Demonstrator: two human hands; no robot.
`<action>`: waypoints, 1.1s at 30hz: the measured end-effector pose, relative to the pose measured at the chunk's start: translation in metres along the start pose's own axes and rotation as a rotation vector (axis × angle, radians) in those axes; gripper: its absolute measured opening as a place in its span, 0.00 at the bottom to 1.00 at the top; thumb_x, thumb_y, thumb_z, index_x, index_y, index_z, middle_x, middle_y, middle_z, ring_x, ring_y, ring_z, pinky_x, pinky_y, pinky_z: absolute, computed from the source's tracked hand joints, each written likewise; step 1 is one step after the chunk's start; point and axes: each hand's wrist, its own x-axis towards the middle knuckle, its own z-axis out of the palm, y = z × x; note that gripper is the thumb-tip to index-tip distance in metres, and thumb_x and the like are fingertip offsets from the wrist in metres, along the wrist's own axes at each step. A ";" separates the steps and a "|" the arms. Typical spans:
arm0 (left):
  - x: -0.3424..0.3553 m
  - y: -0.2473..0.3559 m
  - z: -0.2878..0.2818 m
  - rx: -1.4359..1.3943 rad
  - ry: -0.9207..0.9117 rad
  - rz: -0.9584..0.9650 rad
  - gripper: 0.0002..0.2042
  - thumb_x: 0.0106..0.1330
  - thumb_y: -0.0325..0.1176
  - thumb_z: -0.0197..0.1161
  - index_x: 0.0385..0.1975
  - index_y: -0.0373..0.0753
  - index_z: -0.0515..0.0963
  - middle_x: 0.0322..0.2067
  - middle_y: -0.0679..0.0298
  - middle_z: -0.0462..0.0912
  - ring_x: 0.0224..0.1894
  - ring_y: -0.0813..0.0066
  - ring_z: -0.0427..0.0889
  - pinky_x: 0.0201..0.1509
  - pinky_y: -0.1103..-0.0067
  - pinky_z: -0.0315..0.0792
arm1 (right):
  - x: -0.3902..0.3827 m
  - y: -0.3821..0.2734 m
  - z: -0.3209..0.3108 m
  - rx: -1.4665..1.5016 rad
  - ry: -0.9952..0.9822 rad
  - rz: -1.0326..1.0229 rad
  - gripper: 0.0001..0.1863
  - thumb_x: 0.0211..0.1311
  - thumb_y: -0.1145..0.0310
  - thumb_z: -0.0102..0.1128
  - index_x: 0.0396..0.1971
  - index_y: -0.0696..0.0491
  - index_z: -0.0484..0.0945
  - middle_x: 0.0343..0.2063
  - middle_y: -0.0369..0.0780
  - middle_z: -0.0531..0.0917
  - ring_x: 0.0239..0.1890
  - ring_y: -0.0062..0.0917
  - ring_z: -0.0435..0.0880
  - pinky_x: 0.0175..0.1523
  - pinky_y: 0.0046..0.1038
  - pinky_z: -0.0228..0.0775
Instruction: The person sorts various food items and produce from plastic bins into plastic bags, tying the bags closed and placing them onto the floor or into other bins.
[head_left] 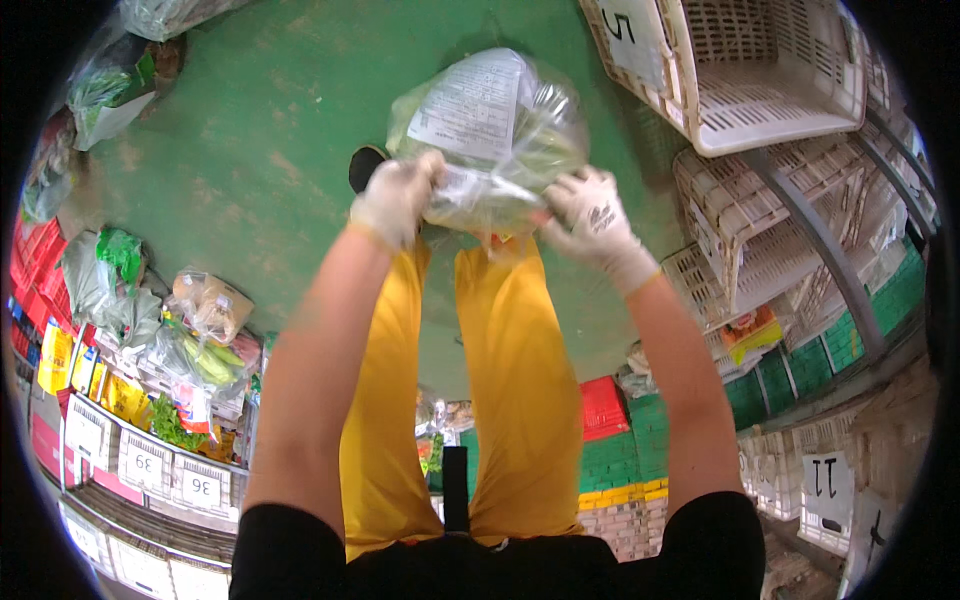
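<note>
In front of my legs is a clear plastic bag (555, 120) with pale green contents that look like vegetables. A printed white sheet (470, 105) lies against its upper side. My left hand (396, 195), in a white glove, is closed on the bag's near left edge. On the near right edge, my right hand (596, 212), gloved too, has its fingers curled and pinches the plastic. Something small and orange-red shows through the plastic at the bag's near edge. What lies deeper in the bag is blurred by the folds.
White plastic crates (775, 125) fill metal racks at the right. At the left, a shelf carries bagged vegetables (208, 355), yellow packets (55, 355) and red crates (40, 265). More bags (100, 90) lie at the far left. A red item (604, 408) is behind my legs on the green floor.
</note>
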 end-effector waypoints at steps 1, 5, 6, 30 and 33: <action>0.021 0.012 -0.002 -0.020 0.138 -0.202 0.11 0.59 0.36 0.48 0.17 0.40 0.70 0.15 0.70 0.66 0.20 0.78 0.63 0.25 0.82 0.59 | 0.002 0.002 0.007 0.032 0.090 -0.004 0.13 0.47 0.58 0.58 0.24 0.53 0.75 0.27 0.40 0.78 0.32 0.36 0.75 0.38 0.35 0.64; 0.015 0.008 0.028 -1.127 -0.154 0.105 0.10 0.57 0.31 0.47 0.23 0.32 0.74 0.18 0.67 0.71 0.25 0.77 0.71 0.34 0.82 0.68 | 0.011 -0.034 0.017 1.522 0.350 0.444 0.17 0.61 0.59 0.45 0.33 0.57 0.77 0.38 0.38 0.78 0.38 0.23 0.75 0.43 0.26 0.65; 0.002 0.003 0.028 -1.027 -0.177 0.113 0.10 0.57 0.30 0.48 0.26 0.32 0.74 0.20 0.66 0.72 0.26 0.77 0.72 0.36 0.82 0.69 | 0.010 -0.039 0.016 1.684 0.291 0.469 0.20 0.65 0.60 0.39 0.41 0.60 0.76 0.42 0.39 0.77 0.40 0.19 0.74 0.46 0.21 0.65; -0.073 -0.045 0.054 0.043 0.289 0.472 0.08 0.55 0.30 0.57 0.31 0.38 0.66 0.22 0.63 0.70 0.25 0.71 0.70 0.32 0.75 0.67 | 0.076 -0.069 0.045 -0.376 -0.632 0.323 0.13 0.59 0.58 0.49 0.35 0.44 0.82 0.37 0.37 0.83 0.38 0.29 0.82 0.39 0.34 0.71; -0.123 -0.044 0.026 -0.126 0.337 0.434 0.06 0.57 0.28 0.55 0.30 0.39 0.66 0.20 0.63 0.67 0.24 0.72 0.69 0.30 0.77 0.66 | 0.082 -0.140 -0.008 -0.352 -0.581 0.316 0.15 0.60 0.56 0.46 0.36 0.46 0.80 0.35 0.38 0.83 0.40 0.31 0.81 0.45 0.34 0.68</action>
